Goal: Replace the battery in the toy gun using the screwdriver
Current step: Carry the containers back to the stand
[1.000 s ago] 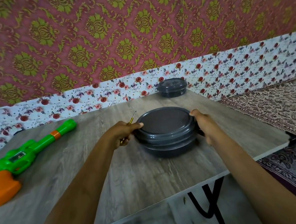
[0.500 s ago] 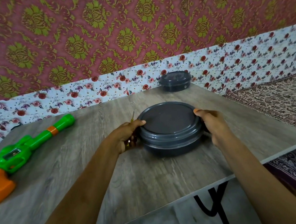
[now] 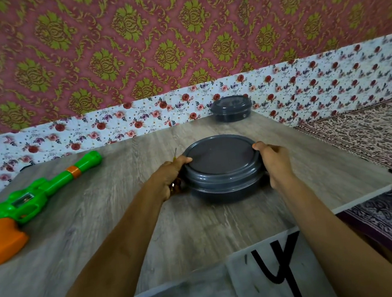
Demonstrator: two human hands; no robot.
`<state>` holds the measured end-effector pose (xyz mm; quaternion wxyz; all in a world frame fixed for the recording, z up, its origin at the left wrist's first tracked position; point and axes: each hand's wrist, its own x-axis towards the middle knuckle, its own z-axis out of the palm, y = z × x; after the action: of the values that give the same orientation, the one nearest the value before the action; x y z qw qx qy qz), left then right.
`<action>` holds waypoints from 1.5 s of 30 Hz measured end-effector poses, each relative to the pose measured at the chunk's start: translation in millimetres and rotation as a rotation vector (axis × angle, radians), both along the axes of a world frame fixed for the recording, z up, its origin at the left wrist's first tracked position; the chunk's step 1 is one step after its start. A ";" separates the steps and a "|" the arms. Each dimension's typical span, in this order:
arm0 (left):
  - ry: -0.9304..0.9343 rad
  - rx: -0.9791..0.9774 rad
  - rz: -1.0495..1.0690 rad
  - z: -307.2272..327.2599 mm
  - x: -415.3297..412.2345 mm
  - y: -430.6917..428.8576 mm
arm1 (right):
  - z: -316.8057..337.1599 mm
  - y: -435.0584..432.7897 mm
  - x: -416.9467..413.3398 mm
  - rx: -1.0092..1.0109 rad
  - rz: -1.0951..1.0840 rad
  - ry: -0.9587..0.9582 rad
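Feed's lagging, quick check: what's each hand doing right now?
Left hand: closed on the screwdriver, thumb on the grey container.
Right hand: closed on the grey container's rim.

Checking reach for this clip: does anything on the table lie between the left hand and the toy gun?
Nothing visible does. Only bare table separates the left hand, which holds the screwdriver and grips the grey container, from the toy gun lying to its left.

Glossy plastic toy gun (image 3: pixel 35 202) and dark smooth plastic container (image 3: pixel 222 169) on matt woodgrain table (image 3: pixel 124 220).
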<state>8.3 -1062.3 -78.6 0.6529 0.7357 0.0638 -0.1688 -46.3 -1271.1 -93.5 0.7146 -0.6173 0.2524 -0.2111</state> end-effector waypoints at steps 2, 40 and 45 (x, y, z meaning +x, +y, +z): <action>-0.014 -0.019 0.044 -2.5 -7.2 -1.8 | 2.9 6.0 -4.9 0.019 0.048 0.024; 0.161 -0.474 0.430 39.8 186.7 97.8 | 50.6 73.6 210.3 0.267 0.166 0.182; 0.200 -0.423 0.426 88.9 165.3 88.3 | 91.8 67.7 184.2 0.283 0.127 0.303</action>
<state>173.6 -974.0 10.3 0.8025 0.5335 0.2439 -0.1092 137.9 -1203.4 -1.7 0.7600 -0.5501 0.3446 -0.0326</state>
